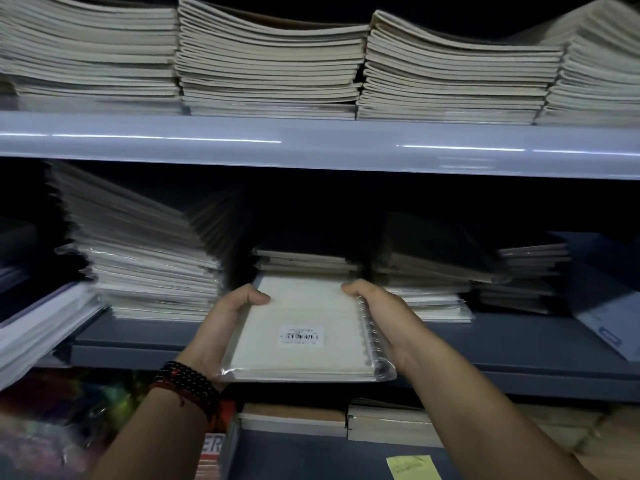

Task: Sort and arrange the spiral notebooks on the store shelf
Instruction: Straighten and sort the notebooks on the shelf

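- A plastic-wrapped spiral notebook (pixel 301 327), barcode label (pixel 300 336) facing up and coil on its right edge, is held level in front of the middle shelf (pixel 519 337).
- Its left edge is gripped by the left hand (pixel 225 320), thumb curled on top.
- The coil side is gripped by the right hand (pixel 384 313).
- A low notebook stack (pixel 304 263) is seen directly behind it.

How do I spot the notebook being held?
On the grey middle shelf, find the short centre stack. Just in front, the left hand and right hand hold a plastic-wrapped notebook. Only it shows a barcode sticker and silver spiral rings.
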{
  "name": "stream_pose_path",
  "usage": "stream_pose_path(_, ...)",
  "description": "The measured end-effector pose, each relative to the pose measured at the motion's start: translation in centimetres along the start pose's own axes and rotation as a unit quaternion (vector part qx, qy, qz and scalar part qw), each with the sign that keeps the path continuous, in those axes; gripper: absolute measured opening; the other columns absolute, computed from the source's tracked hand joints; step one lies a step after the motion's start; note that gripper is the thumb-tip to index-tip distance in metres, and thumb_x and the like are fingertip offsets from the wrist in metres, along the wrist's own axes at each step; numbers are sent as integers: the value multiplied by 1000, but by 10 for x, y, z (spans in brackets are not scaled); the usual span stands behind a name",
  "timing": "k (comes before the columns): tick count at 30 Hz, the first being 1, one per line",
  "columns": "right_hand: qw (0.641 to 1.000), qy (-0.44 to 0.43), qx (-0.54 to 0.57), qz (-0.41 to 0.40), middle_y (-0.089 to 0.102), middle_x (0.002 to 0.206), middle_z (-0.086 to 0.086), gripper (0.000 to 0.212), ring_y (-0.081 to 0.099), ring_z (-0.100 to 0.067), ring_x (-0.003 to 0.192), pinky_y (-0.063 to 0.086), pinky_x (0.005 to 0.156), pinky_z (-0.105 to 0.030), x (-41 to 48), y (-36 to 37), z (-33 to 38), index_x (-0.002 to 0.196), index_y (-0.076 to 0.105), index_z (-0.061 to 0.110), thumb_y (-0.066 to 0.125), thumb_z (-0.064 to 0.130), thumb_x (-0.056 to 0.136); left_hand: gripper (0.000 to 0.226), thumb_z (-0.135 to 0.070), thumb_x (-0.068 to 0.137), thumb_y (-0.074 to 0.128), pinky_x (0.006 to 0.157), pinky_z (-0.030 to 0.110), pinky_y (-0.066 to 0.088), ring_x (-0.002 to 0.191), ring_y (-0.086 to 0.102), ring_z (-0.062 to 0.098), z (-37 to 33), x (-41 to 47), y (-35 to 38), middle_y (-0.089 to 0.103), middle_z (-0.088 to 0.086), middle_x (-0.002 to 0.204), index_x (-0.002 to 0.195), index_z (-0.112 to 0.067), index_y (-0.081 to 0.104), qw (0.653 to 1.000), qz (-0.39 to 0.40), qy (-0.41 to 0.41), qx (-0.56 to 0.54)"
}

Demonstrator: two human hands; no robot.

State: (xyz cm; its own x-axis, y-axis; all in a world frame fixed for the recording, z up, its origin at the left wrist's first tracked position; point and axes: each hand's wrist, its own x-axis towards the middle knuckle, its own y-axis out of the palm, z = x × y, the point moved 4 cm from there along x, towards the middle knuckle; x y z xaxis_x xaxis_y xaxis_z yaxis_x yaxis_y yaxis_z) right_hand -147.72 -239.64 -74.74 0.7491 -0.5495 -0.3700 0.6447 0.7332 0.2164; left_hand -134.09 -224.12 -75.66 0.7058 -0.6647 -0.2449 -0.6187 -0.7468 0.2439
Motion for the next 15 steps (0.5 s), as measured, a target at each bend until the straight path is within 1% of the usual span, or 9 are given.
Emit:
stream_pose_path(1,1000,14,15,12,61,64,-8,22,58,-22,44,49,44,-25,-1,1,0,96,61,9,66,28,85,15,-19,83,59,65,35,47,59,65,24,-2,1,-1,68,11,76,75,-13,70,1000,-9,23,7)
stream_pose_path(2,999,27,22,21,57,61,-8,19,54,-21,41,47,42,-24,-3,1,1,93,58,10,64,26,85,23,-18,88,57,63,33,47,55,64,21,-3,3,-2,66,9,72,68,-15,69,999,-12,33,6)
stream_pose_path(3,999,35,23,28,53,58,-7,16,52,-20,38,45,40,-22,-4,0,2,88,55,11,61,26,84,27,-18,91,55,60,31,48,53,65,20,-3,4,-2,67,9,71,68,-15,70,1000,-5,27,8)
stream_pose_path(5,998,45,17,44,50,56,-6,16,48,-20,38,44,40,-21,-9,-1,5,75,52,13,56,25,84,25,-20,93,52,51,26,53,52,66,22,-1,-1,3,70,13,73,80,-8,70,999,28,3,29)
stream_pose_path(7,996,62,-4,65,53,61,-6,14,51,-21,45,48,46,-22,-15,-2,6,76,55,12,56,25,82,28,-19,92,50,45,25,54,53,68,26,-1,-8,4,72,18,75,87,-1,71,997,65,-29,16)
stream_pose_path(9,994,73,-19,84,56,71,-7,15,55,-23,56,52,55,-24,-18,-3,5,89,57,11,58,22,79,36,-19,78,60,55,32,59,68,72,32,-2,-12,3,73,24,92,102,4,73,993,105,-59,-7)
stream_pose_path(11,994,61,-23,91,57,70,-6,13,56,-21,57,53,55,-25,-21,-4,6,91,57,12,58,17,80,60,-17,59,69,71,42,62,85,72,39,-1,-11,0,70,28,111,116,3,72,990,127,-64,-21)
stream_pose_path(12,995,44,-23,91,58,69,-6,9,57,-20,56,53,54,-24,-23,-5,8,89,58,11,59,15,82,65,-17,55,70,75,45,61,88,72,40,-1,-11,-2,69,28,115,118,2,72,990,125,-62,-21)
stream_pose_path(15,997,-28,-10,77,68,76,-10,9,65,-23,64,58,61,-30,-28,-5,16,93,66,7,64,13,87,57,-21,73,65,85,50,58,92,71,41,0,-15,-4,69,28,117,125,2,66,992,113,-56,-15)
